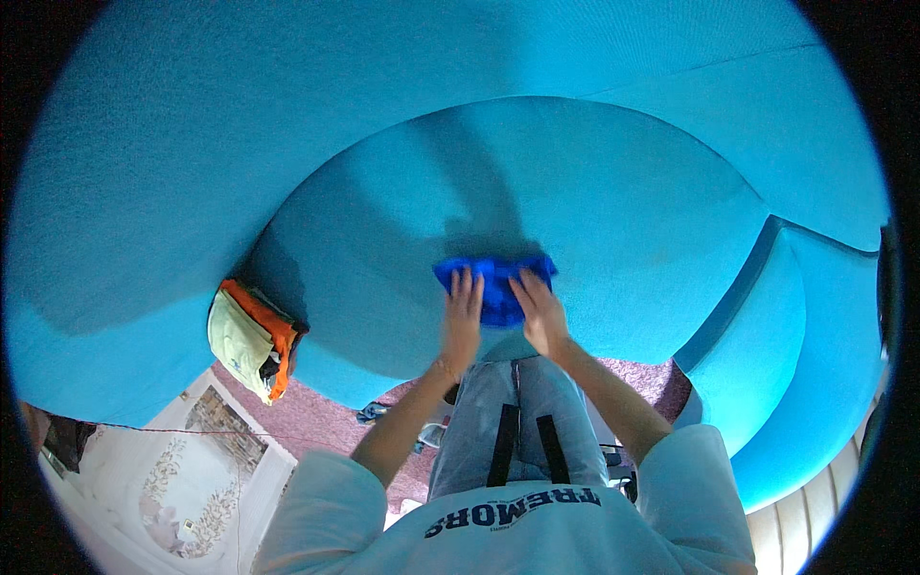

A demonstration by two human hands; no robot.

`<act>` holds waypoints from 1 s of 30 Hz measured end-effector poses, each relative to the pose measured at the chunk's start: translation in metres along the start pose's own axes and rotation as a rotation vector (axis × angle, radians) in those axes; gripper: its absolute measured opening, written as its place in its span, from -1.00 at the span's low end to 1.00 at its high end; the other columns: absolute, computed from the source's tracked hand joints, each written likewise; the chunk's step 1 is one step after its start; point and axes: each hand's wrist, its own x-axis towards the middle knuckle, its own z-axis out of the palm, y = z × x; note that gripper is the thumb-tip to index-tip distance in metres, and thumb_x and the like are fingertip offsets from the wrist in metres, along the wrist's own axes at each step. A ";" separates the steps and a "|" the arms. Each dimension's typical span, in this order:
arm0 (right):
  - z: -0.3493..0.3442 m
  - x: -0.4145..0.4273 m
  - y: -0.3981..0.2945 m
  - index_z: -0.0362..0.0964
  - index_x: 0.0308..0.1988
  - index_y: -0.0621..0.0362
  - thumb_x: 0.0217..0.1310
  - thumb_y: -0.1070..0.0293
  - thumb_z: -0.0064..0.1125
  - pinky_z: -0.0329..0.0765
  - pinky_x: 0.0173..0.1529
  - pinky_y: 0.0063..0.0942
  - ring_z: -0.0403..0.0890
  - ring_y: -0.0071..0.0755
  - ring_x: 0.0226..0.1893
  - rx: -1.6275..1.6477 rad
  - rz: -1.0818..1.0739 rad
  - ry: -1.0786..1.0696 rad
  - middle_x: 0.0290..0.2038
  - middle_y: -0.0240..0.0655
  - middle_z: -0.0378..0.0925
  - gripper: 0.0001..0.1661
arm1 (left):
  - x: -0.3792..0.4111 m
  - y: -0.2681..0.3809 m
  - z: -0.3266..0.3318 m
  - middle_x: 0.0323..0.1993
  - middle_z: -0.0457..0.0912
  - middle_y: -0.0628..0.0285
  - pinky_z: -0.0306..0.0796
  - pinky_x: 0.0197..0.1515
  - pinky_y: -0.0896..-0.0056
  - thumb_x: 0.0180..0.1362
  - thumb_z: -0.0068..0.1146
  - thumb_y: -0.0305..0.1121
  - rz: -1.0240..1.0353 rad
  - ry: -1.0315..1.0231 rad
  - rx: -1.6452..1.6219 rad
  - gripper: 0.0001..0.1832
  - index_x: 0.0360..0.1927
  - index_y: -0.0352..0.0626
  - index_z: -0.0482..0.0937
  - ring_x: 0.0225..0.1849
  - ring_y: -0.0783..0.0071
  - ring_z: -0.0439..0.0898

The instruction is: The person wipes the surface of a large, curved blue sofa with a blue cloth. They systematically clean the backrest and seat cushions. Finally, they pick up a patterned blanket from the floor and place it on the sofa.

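Note:
A dark blue folded cloth [497,291] lies on the turquoise sofa seat [611,215], just in front of my knees. My left hand [463,316] rests on the cloth's left part with its fingers stretched out. On the right part lies my right hand [540,309], fingers spread over the fabric. Both hands are slightly blurred, and neither shows fingers closed around the cloth.
Folded clothes [241,341], pale yellow-green and orange, stand at the seat's left corner. A turquoise armrest [747,309] rises at the right. Purple carpet [323,424] shows below the seat, and the backrest [359,65] curves behind it.

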 end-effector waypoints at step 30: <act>-0.013 0.140 -0.037 0.36 0.33 0.24 -0.06 0.72 0.10 0.40 0.39 -0.06 0.32 0.10 0.42 -0.052 -0.183 0.163 0.45 -0.02 0.26 -0.15 | 0.083 -0.096 -0.076 0.64 -0.06 -0.02 -0.01 0.53 -0.42 0.25 -0.12 -0.74 0.001 0.238 0.108 -0.20 0.59 -0.13 0.09 0.59 -0.38 -0.07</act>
